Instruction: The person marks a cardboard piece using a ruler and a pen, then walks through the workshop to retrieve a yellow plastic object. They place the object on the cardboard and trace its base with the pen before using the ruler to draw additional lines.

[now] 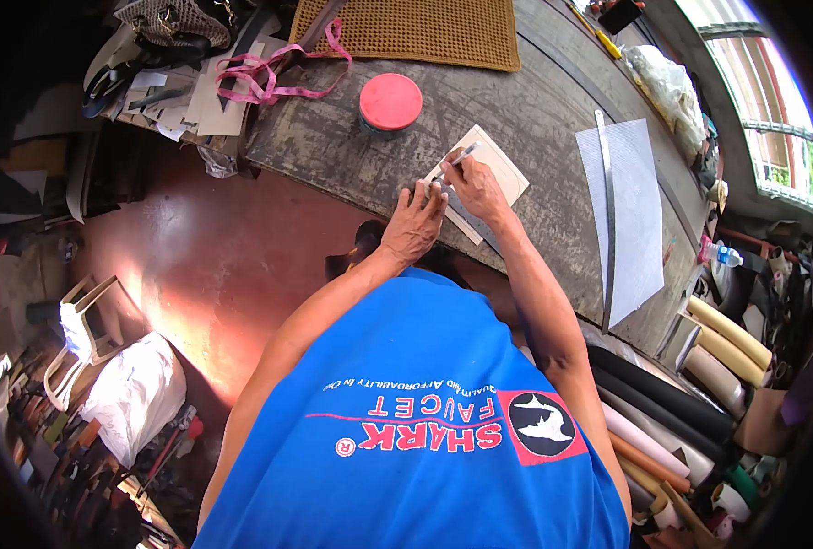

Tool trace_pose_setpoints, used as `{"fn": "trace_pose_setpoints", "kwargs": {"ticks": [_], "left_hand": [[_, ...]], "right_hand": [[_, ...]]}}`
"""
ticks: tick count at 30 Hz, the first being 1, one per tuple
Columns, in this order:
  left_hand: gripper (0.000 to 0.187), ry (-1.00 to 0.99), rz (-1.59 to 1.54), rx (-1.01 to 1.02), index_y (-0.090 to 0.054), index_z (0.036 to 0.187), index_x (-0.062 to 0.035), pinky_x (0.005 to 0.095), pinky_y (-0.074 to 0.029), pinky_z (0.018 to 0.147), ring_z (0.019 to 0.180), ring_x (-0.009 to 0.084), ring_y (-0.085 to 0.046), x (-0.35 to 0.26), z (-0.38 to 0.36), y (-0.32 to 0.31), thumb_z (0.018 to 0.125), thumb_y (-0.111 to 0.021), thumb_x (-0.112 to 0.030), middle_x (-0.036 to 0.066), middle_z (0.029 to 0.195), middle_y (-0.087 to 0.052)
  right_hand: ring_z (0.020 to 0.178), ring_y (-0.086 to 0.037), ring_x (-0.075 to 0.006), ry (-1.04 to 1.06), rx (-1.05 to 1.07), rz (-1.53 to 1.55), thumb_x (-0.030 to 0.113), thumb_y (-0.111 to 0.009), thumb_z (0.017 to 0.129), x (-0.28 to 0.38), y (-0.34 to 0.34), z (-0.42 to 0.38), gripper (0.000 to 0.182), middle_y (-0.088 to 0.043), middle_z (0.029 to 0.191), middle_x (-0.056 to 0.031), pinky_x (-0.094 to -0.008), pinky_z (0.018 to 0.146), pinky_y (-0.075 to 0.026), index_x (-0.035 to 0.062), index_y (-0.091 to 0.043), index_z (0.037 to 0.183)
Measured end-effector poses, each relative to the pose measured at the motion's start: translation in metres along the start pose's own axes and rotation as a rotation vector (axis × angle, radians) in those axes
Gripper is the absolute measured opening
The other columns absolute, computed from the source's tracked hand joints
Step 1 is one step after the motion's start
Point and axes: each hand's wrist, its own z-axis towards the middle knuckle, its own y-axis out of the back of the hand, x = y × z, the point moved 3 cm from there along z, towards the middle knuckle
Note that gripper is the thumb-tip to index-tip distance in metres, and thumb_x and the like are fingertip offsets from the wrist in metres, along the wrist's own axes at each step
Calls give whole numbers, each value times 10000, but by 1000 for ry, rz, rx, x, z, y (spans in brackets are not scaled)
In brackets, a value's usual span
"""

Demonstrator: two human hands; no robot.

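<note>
My right hand [476, 188] is closed around a slim pen [462, 155] with a pale barrel, its upper end tilted up to the right. The writing end is hidden by my fingers, over a cream rectangular board [498, 165] on the worktable. My left hand [413, 222] rests at the board's left corner, fingers spread and lying flat, fingertips close to those of my right hand. Under my right wrist, a grey piece and a narrow pale strip [464, 226] lie beside the board, near the table's front edge.
A jar with a red lid [391, 102] stands left of the board. Behind it lie a pink tape [262, 80] and a brown woven mat [406, 32]. A metal ruler [605, 201] rests on a white sheet [640, 210] at right. Rolls of material [727, 339] stack beside the table.
</note>
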Motion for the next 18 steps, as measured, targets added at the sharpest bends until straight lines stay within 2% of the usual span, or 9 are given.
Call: {"fn": "trace_pose_setpoints", "kwargs": {"ticks": [6,9,11,12,13,16,18], "left_hand": [[451,10,12,-26,-497,1330,11,548,-391,978,1253,425,-432,-1,0,1,918,-494,-171,205,1380,-453],[456,13,3,-31,-499,1337,6,545,-391,978,1254,423,-432,-1,0,3,917,-496,-171,199,1372,-463],[454,-3,4,-27,-521,1330,3,542,-392,979,1255,419,-434,-1,0,5,915,-509,-180,195,1370,-473],[454,-2,4,-26,-521,1330,3,542,-392,979,1255,419,-434,0,0,7,915,-509,-180,195,1370,-473],[453,1,-13,-24,-534,1325,-2,541,-392,982,1256,416,-435,0,0,9,913,-519,-188,189,1372,-477],[447,10,-36,-16,-558,1312,-12,539,-392,986,1259,410,-439,0,3,12,909,-536,-204,178,1375,-482],[452,24,-40,6,-565,1311,-26,536,-393,990,1267,400,-443,0,3,13,899,-555,-211,165,1383,-483]], "right_hand": [[693,-658,-259,-17,48,18,196,-565,977,6,3,2,228,-668,744,-156,-376,644,-488,-29,-592,1004],[711,-660,-291,-56,119,-6,197,-569,973,6,7,3,199,-683,808,-161,-385,646,-493,6,-604,1016],[727,-654,-333,329,-106,-533,206,-578,966,32,27,-2,166,-691,881,-151,-403,633,-499,51,-624,1002],[773,-657,-358,271,-213,-408,193,-592,957,44,45,-8,128,-693,979,-142,-398,663,-521,90,-643,1012],[890,-666,-344,167,-346,-273,161,-606,932,58,65,-21,129,-692,960,-149,-429,777,-520,83,-634,1031],[870,-665,-352,-8,-485,-216,140,-612,934,33,114,-62,135,-688,923,-160,-425,767,-524,78,-635,1052],[866,-659,-360,-80,-444,-406,137,-616,933,-6,125,-98,150,-680,913,-160,-433,743,-519,58,-623,1060]]}}
